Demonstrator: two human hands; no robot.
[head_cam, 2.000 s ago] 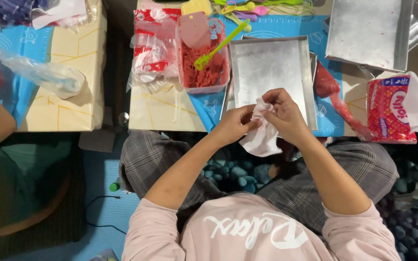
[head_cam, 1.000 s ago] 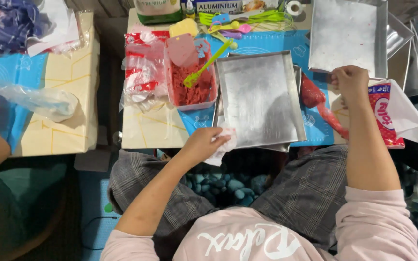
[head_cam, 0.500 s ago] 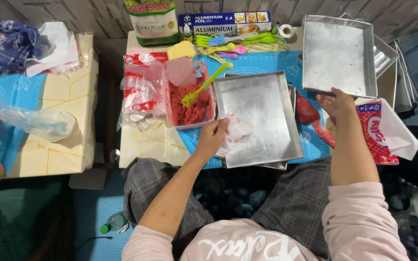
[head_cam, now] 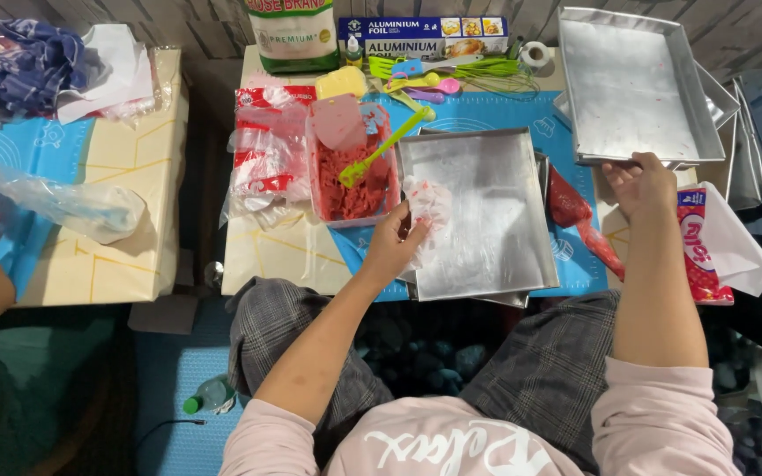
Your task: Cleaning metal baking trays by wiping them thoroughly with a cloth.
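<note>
A crumpled white tissue (head_cam: 428, 201) is pressed by the left hand (head_cam: 394, 247) against the floor of the near metal tray (head_cam: 487, 220), close to the tray's left wall. The fingers are closed loosely over the tissue; faint red specks are seen on it. The near tray is set flat on a blue mat (head_cam: 487, 110) on the tabletop (head_cam: 284, 251), directly ahead of the left hand.

The right hand (head_cam: 641, 185) is curled around the near rim of a 2nd metal tray (head_cam: 632, 84), which lies further out and to the right and appears tilted on a stack of trays. Red specks are visible on its floor.

Just left of the left hand, a clear tub of red paste (head_cam: 350, 172) is placed, with a green spatula (head_cam: 381, 150) resting in it. Between the 2 hands, a red-filled plastic bag (head_cam: 579, 220) is laid on the mat. A red-and-white packet (head_cam: 703, 256) is found beside the right forearm.

Judgement: the wiping of the near tray is best done with flat, overlapping strokes carried into the corners, with the tray kept seated against the mat. The 2nd tray should be held steady and level, so that it is not slid off its stack while attention is on the wiping.
</note>
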